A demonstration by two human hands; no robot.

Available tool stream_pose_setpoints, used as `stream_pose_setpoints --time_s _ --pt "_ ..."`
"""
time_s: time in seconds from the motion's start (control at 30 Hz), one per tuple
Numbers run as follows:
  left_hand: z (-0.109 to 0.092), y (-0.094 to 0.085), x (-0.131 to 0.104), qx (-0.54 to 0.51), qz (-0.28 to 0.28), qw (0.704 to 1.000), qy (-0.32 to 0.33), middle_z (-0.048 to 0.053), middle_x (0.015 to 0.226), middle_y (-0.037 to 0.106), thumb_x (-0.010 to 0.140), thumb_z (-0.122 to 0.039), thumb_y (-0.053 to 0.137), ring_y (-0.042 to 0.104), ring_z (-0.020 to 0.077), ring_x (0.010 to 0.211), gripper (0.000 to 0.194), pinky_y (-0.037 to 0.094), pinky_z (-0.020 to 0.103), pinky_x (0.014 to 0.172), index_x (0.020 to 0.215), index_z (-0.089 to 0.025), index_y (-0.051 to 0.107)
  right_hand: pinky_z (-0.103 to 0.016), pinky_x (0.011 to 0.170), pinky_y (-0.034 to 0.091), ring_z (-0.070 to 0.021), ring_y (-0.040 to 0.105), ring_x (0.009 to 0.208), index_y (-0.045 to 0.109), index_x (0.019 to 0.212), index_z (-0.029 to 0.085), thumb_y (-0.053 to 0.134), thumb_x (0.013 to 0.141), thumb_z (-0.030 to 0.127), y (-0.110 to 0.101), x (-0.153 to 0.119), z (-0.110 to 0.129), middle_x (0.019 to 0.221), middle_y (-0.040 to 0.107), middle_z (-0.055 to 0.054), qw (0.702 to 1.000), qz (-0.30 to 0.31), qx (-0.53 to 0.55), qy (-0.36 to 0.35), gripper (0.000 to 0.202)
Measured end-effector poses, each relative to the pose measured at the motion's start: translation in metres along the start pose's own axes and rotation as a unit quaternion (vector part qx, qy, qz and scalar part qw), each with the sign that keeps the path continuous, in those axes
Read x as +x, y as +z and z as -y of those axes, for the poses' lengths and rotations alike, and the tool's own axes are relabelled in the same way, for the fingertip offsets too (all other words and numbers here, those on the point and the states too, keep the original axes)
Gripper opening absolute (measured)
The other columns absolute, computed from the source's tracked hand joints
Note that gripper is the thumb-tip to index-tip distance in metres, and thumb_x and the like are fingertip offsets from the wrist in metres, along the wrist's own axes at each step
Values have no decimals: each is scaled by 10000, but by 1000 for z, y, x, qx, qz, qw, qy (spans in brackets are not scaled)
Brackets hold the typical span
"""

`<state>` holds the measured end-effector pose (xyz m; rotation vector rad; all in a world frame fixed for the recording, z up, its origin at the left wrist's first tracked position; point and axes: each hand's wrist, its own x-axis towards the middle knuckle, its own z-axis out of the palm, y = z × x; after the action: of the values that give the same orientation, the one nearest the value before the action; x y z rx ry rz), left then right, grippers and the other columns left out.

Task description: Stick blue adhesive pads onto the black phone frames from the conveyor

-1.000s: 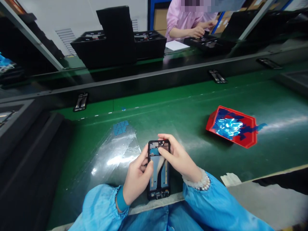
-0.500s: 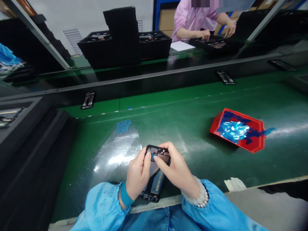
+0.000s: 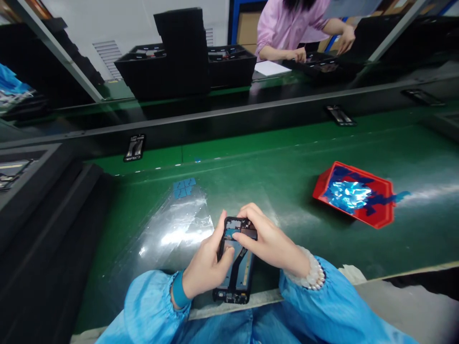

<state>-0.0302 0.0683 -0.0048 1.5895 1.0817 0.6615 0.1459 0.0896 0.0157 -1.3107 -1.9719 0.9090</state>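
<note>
An opened phone body (image 3: pixel 234 272), its inner parts bare, lies between my hands at the near edge of the green bench. My left hand (image 3: pixel 206 265) grips its left side, with the thumb resting on the inside. The right hand (image 3: pixel 267 239) wraps the top right corner, its thumb pressing near a small blue piece (image 3: pixel 231 234) in the upper part. Beyond them, a few blue cut stickers (image 3: pixel 184 188) sit on a clear sheet. To the right stands a red bin (image 3: pixel 382 217) with shiny blue film pieces.
Several phone bodies lie along the far strip, one at left (image 3: pixel 135 148) and one at right (image 3: pixel 340 115). Black foam trays (image 3: pixel 89 205) are stacked at my left. Across the divider, a person in a pink sleeve (image 3: pixel 268 31) works beside black boxes (image 3: pixel 182 71).
My left thumb has slid down from the blue piece toward the middle of the phone body. Both hands and the phone have shifted slightly right. The phones on the far strip moved slightly right.
</note>
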Motion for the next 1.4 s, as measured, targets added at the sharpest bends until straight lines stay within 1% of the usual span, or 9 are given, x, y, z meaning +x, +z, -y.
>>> stream_pose_setpoints --time_s 0.2,0.4,0.47,0.57,0.67,0.9,1.07,1.27,1.4 --pt "-5 -3 -1 40 12 999 27 91 1403 442 883 -142 393 491 218 1220 663 418 331 988 1457 -165 61 -233 563 380 -111 474 618 419 695 211 603 693 218 10 7 5 696 466 43 994 -60 7 91 184" --pt "0 -2 -1 -8 8 1000 15 71 1403 446 868 -147 426 374 221 1311 658 339 360 1063 1452 -183 126 -237 562 410 -116 490 622 446 706 201 571 751 303 13 8 -1 680 480 34 984 -21 122 129 168" --pt "2 0 1 -72 -6 997 -9 73 1380 476 847 -153 461 362 228 1317 662 338 372 1067 1445 -173 177 -251 596 440 -124 515 662 483 757 197 532 793 282 13 7 -3 736 502 14 989 -26 112 97 105" --pt "3 3 6 -160 -25 986 -39 75 1382 473 808 -155 505 376 227 1307 676 329 367 1074 1429 -149 238 -328 756 459 -179 534 869 548 954 193 516 819 213 14 1 -1 928 546 -57 993 -120 -11 -7 141" --pt "2 4 8 -174 -51 982 -48 74 1386 468 794 -159 518 402 213 1292 677 315 355 1082 1421 -153 262 -385 842 409 -220 487 958 600 981 206 532 835 175 15 -6 5 937 587 -69 959 -192 -174 -116 165" --pt "6 7 4 -123 -96 987 -36 76 1180 643 797 -186 546 556 228 1144 654 433 375 991 1406 -169 308 -362 794 387 -202 516 896 644 872 196 477 884 176 21 -4 16 848 646 -48 922 -128 -302 -205 168" --pt "8 10 0 -91 -111 989 -25 92 1155 652 812 -202 541 563 248 1135 654 451 396 971 1414 -163 288 -362 836 363 -204 511 907 634 818 172 453 885 150 23 -1 19 832 642 -55 902 -131 -342 -227 195" --pt "6 12 2 -112 -117 986 -31 81 1250 597 830 -212 519 529 226 1182 626 430 361 993 1412 -181 291 -396 833 387 -238 468 959 582 773 183 460 839 143 41 1 17 868 594 -80 937 -203 -261 -114 144" --pt "5 13 5 -150 -123 980 -37 57 1338 525 833 -192 499 468 195 1243 597 363 330 1052 1399 -186 310 -432 804 401 -264 460 958 543 779 186 457 808 133 46 -3 17 883 549 -98 930 -264 -251 -55 105"
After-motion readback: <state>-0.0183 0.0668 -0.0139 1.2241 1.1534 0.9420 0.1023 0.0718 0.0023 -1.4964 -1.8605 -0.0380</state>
